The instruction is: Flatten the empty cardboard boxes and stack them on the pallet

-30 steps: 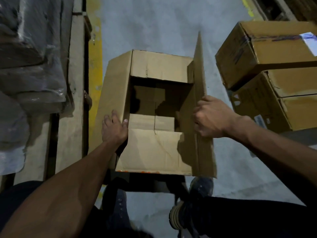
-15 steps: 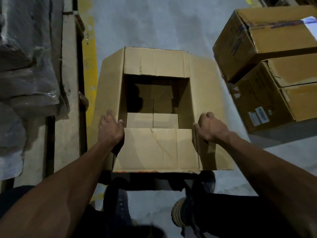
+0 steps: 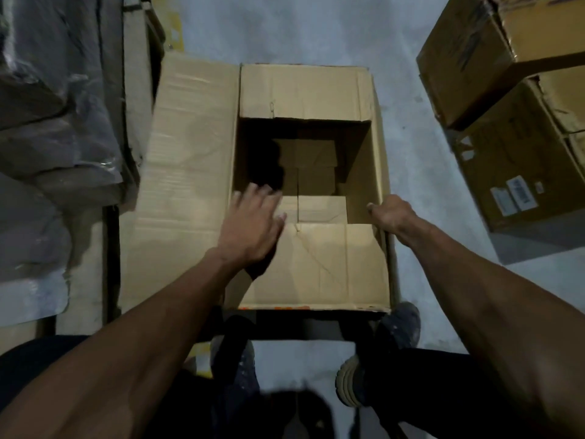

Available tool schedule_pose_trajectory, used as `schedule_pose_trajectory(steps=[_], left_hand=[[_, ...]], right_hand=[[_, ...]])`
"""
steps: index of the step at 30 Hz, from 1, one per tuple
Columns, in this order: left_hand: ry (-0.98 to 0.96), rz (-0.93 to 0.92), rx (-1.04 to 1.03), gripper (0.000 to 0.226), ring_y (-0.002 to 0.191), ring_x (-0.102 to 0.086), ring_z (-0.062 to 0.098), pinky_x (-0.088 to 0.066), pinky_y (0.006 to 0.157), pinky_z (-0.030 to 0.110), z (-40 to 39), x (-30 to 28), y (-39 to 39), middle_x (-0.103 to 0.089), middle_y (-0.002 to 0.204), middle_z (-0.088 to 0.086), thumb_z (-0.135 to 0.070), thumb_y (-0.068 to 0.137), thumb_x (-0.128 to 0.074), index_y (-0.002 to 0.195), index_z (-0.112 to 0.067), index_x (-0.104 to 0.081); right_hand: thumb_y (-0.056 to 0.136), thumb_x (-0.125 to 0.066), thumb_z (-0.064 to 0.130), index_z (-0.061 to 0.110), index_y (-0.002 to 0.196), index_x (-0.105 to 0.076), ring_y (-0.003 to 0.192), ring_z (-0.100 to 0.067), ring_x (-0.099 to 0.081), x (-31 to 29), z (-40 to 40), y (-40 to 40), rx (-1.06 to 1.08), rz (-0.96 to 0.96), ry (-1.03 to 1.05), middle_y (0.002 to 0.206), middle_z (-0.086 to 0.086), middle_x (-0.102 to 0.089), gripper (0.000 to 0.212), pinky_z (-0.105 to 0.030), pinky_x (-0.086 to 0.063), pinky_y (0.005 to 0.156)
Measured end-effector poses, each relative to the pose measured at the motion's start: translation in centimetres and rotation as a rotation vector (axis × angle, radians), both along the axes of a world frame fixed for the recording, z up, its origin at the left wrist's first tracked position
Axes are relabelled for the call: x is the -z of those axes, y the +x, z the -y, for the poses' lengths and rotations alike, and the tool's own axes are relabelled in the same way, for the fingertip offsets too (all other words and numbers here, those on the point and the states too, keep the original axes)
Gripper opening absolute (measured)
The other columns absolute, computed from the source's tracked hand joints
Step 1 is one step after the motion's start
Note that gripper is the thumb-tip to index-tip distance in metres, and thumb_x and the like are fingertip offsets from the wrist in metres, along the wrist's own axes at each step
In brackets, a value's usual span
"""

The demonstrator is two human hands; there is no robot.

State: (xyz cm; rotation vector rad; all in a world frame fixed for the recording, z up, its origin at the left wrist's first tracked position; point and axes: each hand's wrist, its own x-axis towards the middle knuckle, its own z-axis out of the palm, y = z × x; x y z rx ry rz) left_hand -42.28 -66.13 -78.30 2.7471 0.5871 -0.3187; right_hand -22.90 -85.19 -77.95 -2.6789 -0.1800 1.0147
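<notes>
Box: I see the open brown cardboard box (image 3: 304, 90) at frame centre
Left hand (image 3: 253, 226): fingers spread over its opening
Right hand (image 3: 392, 213): gripping its right wall
Surroundings: stacked brown cartons (image 3: 512, 99) upper right; plastic-wrapped load (image 3: 53, 106) left

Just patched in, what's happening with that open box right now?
A person stands over an open brown cardboard box on the grey floor. The right hand grips the box's right wall at its top edge, while the left hand reaches, fingers spread, over the box's near-left corner. The box is not yet flattened: all four top flaps are folded outward and the bottom flaps look closed. Two closed cardboard boxes sit at right.
</notes>
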Motion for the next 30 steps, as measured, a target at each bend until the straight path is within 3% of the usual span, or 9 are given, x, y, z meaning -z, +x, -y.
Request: schedule_pose_trajectory(steps=[2,5,9,13,16,18,21,25,30], left_hand=[[-0.126,-0.151,0.151,0.043,0.121,-0.053,0.031,-0.042,0.103,0.045,1.2,-1.3,1.3,-0.058,0.134,0.013,-0.045,0.104,-0.034,0.132,-0.018,-0.052],[-0.152,-0.221,0.157,0.029,0.088,-0.056,0.023,-0.051,0.078,0.040,2.0,-3.0,2.1,-0.061,0.102,0.004,-0.048,0.099,-0.048,0.105,-0.019,-0.052],[-0.195,-0.184,0.181,0.030,0.087,-0.058,0.020,-0.054,0.078,0.042,1.5,-5.4,1.5,-0.064,0.100,0.003,-0.046,0.097,-0.057,0.104,-0.017,-0.055],[-0.222,-0.163,0.242,0.025,0.080,-0.058,0.016,-0.053,0.073,0.037,2.0,-8.4,0.9,-0.063,0.092,0.001,-0.044,0.094,-0.063,0.095,-0.019,-0.057],[-0.187,-0.215,0.334,0.026,0.073,-0.052,0.011,-0.043,0.064,0.028,2.6,-10.5,0.6,-0.055,0.081,-0.005,-0.043,0.093,-0.063,0.082,-0.026,-0.048],[-0.151,-0.223,0.384,0.027,0.074,-0.052,0.012,-0.040,0.064,0.026,3.1,-11.4,-0.2,-0.053,0.080,-0.006,-0.042,0.094,-0.062,0.080,-0.027,-0.045],[-0.086,-0.169,0.381,0.022,0.082,-0.056,0.015,-0.045,0.070,0.027,3.2,-12.1,-1.0,-0.059,0.091,-0.002,-0.042,0.095,-0.060,0.091,-0.023,-0.049],[-0.065,0.032,0.273,0.021,0.087,-0.060,0.015,-0.055,0.076,0.034,1.8,-13.0,-1.3,-0.064,0.100,0.000,-0.039,0.094,-0.063,0.102,-0.020,-0.057],[0.025,-0.012,0.298,0.038,0.085,-0.061,0.017,-0.056,0.074,0.035,0.5,-12.9,-0.6,-0.065,0.097,0.000,-0.055,0.095,-0.053,0.109,-0.020,-0.061]], right_hand=[[0.101,-0.056,0.037,-0.002,0.130,-0.055,0.114,-0.038,-0.059,-0.4,0.4,0.3,0.052,-0.047,0.028,0.129,-0.021,-0.059,0.048,-0.044,-0.053,0.092],[0.096,-0.065,0.034,0.007,0.100,-0.062,0.088,-0.028,-0.061,-1.6,1.4,0.4,0.180,-0.161,0.129,0.103,-0.014,-0.063,0.027,-0.035,-0.049,0.069],[0.094,-0.068,0.027,0.007,0.084,-0.060,0.082,-0.028,-0.061,-3.0,2.6,-0.8,0.225,-0.232,0.146,0.090,-0.014,-0.064,0.024,-0.039,-0.054,0.078],[0.100,-0.050,0.008,0.002,0.080,-0.058,0.071,-0.029,-0.059,-3.6,4.2,-2.9,0.206,-0.276,0.082,0.078,-0.017,-0.060,0.023,-0.037,-0.050,0.064],[0.105,-0.039,0.014,0.014,0.098,-0.056,0.079,-0.021,-0.057,-1.0,7.0,-3.8,0.311,-0.334,0.151,0.092,-0.008,-0.057,0.019,-0.035,-0.051,0.074],[0.106,-0.037,0.016,0.018,0.090,-0.055,0.076,-0.017,-0.055,0.7,8.3,-4.4,0.270,-0.321,0.146,0.097,-0.008,-0.058,0.025,-0.035,-0.051,0.078],[0.100,-0.042,0.011,0.006,0.093,-0.065,0.077,-0.035,-0.064,-1.1,6.7,-6.0,0.223,-0.251,0.149,0.084,-0.017,-0.065,0.025,-0.045,-0.057,0.071],[0.092,-0.052,0.014,0.004,0.119,-0.064,0.101,-0.043,-0.065,-2.6,3.9,-4.7,0.141,-0.068,0.189,0.112,-0.021,-0.066,0.031,-0.053,-0.055,0.091],[0.076,-0.072,0.000,-0.003,0.088,-0.068,0.080,-0.036,-0.069,-3.3,1.4,-1.7,0.041,-0.014,0.065,0.094,-0.022,-0.070,0.013,-0.043,-0.062,0.066]])
